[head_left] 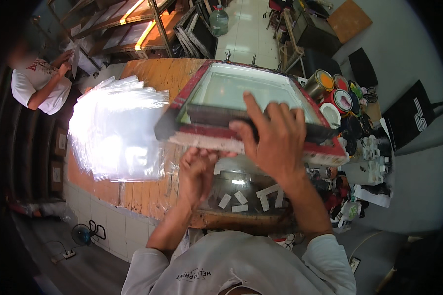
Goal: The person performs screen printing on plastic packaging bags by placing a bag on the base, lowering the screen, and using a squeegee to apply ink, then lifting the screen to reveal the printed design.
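A screen-printing frame (pixel 314 103) with red and dark edges and a pale mesh spans the middle of the table, its near side raised above the tabletop. A dark squeegee (pixel 214 116) lies across the near part of the mesh. My right hand (pixel 278 137) is closed over the squeegee's right part, thumb on the near side, slightly blurred. Below the frame's near edge, my left hand (pixel 198 172) has its fingers curled in; what they pinch is hidden. A fanned pile of clear plastic bags (pixel 123 132) lies to the left of the frame.
Pale tape strips (pixel 239 198) stick to a dark glossy plate near me. Paint cans (pixel 324 80) and bottles (pixel 377 167) crowd the right side. Clamps (pixel 228 56) stand at the frame's far edge. Another person (pixel 44 83) stands far left, holding a sheet, near shelving (pixel 128 29).
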### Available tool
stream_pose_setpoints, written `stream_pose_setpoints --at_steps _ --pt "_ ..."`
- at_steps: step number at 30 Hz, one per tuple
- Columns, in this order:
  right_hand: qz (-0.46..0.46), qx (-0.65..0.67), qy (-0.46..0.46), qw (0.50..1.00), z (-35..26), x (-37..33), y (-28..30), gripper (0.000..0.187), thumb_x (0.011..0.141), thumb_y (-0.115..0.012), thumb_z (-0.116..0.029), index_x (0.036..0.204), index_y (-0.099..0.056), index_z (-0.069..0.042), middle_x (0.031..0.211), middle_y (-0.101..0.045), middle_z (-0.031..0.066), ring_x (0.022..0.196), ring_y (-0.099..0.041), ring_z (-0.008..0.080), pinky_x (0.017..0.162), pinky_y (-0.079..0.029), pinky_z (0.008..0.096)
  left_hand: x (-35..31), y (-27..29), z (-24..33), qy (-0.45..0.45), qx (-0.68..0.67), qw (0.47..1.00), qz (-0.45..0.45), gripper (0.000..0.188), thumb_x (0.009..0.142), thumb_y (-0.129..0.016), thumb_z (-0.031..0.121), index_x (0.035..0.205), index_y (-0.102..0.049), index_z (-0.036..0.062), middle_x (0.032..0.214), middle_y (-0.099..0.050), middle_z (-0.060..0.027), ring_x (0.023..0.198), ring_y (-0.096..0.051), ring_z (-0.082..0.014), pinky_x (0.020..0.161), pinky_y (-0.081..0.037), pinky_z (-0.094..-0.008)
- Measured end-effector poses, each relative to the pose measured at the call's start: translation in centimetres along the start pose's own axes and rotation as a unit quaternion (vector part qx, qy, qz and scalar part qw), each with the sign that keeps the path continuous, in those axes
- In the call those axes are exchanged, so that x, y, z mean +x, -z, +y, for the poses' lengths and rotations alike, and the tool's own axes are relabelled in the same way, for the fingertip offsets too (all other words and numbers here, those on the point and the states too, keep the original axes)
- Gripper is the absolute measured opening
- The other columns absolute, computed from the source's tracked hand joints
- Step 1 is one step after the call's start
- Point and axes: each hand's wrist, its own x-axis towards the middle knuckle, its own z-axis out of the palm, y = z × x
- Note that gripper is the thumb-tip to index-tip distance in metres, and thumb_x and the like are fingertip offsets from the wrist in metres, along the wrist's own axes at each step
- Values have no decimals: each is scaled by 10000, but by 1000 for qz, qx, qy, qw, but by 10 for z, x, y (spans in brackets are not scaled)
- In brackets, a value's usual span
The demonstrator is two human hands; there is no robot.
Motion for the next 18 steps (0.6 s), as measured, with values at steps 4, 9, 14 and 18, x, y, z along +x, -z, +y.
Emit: stream_pose_setpoints --at_steps 4,9,14,18 --pt "39 23 3 999 27 67 18 451 932 -668 -448 1169 -716 -68 776 -629 148 776 -623 317 776 -426 458 123 44 -36 -75 220 972 36 428 921 -641 101 1331 -541 23 1275 -632 -123 1170 -613 -276 1092 -433 -432" --pt "-8 88 -25 996 46 118 23 476 949 -642 -468 1110 -734 -29 792 -683 192 782 -673 357 811 -457 494 284 164 -132 -239 543 796 123 337 918 -670 133 1228 -603 17 1206 -665 -161 1091 -640 -323 999 -479 -416" --pt "-25 104 -44 993 58 139 32 477 956 -639 -465 1082 -743 -17 781 -704 194 724 -694 348 745 -494 468 314 190 -162 -313 694 643 85 263 915 -700 165 1125 -665 11 1136 -697 -198 1012 -668 -370 906 -524 -399" --pt "-54 130 -62 988 58 155 36 462 933 -655 -467 1080 -755 -40 788 -719 200 770 -712 353 747 -532 453 301 191 -149 -244 640 726 64 216 907 -731 189 1039 -712 19 1054 -732 -210 917 -703 -398 810 -564 -400"
